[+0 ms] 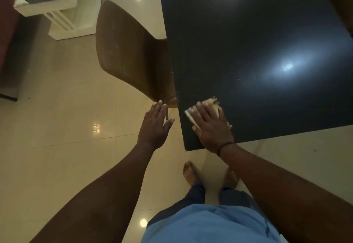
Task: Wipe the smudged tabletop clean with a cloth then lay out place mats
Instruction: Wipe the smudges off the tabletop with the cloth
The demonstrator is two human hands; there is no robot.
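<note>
A dark glossy tabletop (248,42) fills the upper right of the head view. Near its front left corner lies a pale frayed cloth (211,102). My right hand (212,126) lies flat on that cloth with straight spread fingers, pressing it onto the table. My left hand (155,126) hovers open over the floor, just left of the table's edge, fingers straight and together, holding nothing. No place mats are in view.
A brown chair (129,52) stands tucked against the table's left edge, its back close to my left fingertips. A white cabinet (63,11) stands at the far left. Shiny cream floor tiles (66,128) surround the table. My bare feet (191,172) stand by the table's corner.
</note>
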